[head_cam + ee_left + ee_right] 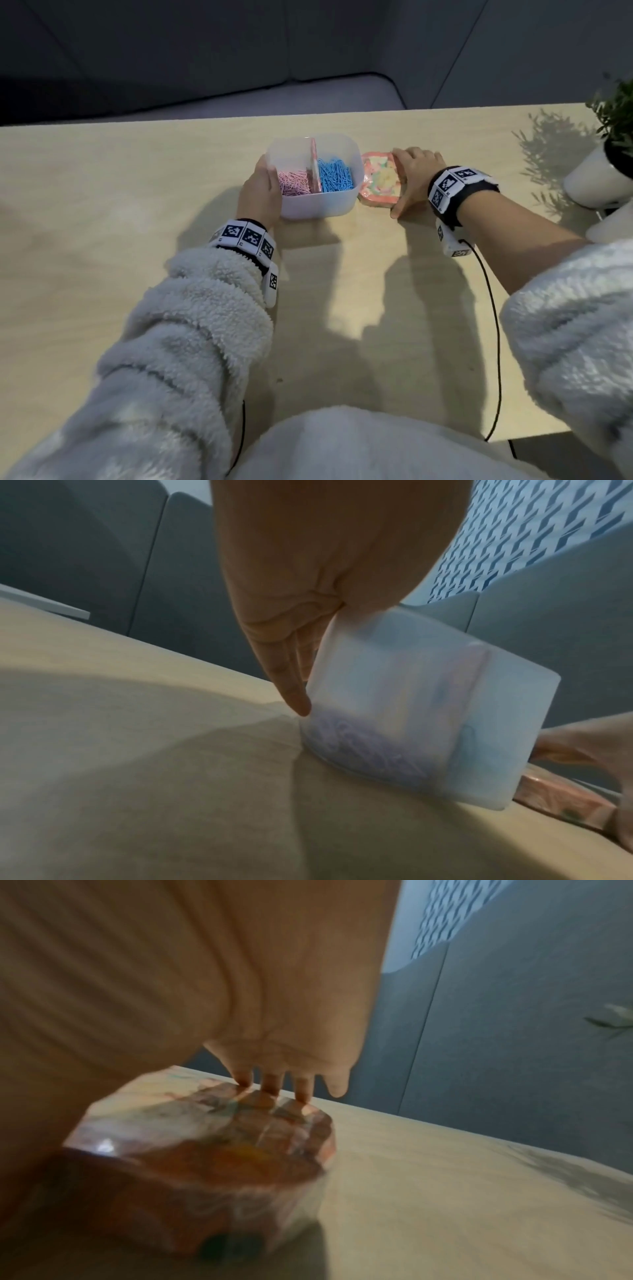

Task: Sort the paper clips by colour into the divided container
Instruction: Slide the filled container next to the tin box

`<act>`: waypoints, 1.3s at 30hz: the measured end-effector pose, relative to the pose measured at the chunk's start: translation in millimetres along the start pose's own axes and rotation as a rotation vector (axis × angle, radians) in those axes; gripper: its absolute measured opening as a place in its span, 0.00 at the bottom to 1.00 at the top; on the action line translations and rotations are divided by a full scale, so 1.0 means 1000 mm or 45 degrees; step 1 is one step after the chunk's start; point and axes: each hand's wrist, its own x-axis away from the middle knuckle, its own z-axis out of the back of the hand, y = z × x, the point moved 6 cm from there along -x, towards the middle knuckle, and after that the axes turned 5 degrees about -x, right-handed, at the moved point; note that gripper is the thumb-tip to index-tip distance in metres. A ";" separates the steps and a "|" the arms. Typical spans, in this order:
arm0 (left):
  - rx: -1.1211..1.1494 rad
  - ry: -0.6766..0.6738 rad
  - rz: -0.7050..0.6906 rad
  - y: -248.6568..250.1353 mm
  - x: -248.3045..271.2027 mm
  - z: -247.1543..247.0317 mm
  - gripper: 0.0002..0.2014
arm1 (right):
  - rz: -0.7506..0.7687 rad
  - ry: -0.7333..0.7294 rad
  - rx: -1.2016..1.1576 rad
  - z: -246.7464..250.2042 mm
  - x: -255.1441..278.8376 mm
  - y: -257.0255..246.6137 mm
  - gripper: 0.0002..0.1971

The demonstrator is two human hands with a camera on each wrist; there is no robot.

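A translucent white divided container [318, 205] stands mid-table. A pink divider [313, 161] splits it, with pink paper clips [294, 183] in the left half and blue paper clips [335, 175] in the right half. My left hand [263, 186] grips the container's left wall, thumb at the rim; in the left wrist view its fingers [291, 685] lie down along the container [428, 710]. Just right of the container lies a flat pink patterned box [380, 180]. My right hand [412, 181] spans and grips this box [205, 1150], fingertips [270, 1088] on its far edge.
The pale wooden table [137, 205] stretches wide to the left and toward me. A potted plant in a white pot [596, 178] stands at the right edge. A black cable [493, 325] trails from my right wrist. A grey sofa [205, 96] lies beyond the far edge.
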 end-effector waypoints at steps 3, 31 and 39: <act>-0.001 -0.019 -0.037 -0.001 0.004 -0.002 0.22 | -0.123 0.085 -0.024 0.003 0.016 0.012 0.59; 0.564 -0.077 0.199 0.009 0.009 -0.004 0.18 | 0.532 0.162 -0.495 0.043 0.060 -0.108 0.55; 0.607 -0.107 0.260 0.011 0.007 -0.013 0.20 | 0.024 0.452 -1.565 0.005 0.038 -0.076 0.16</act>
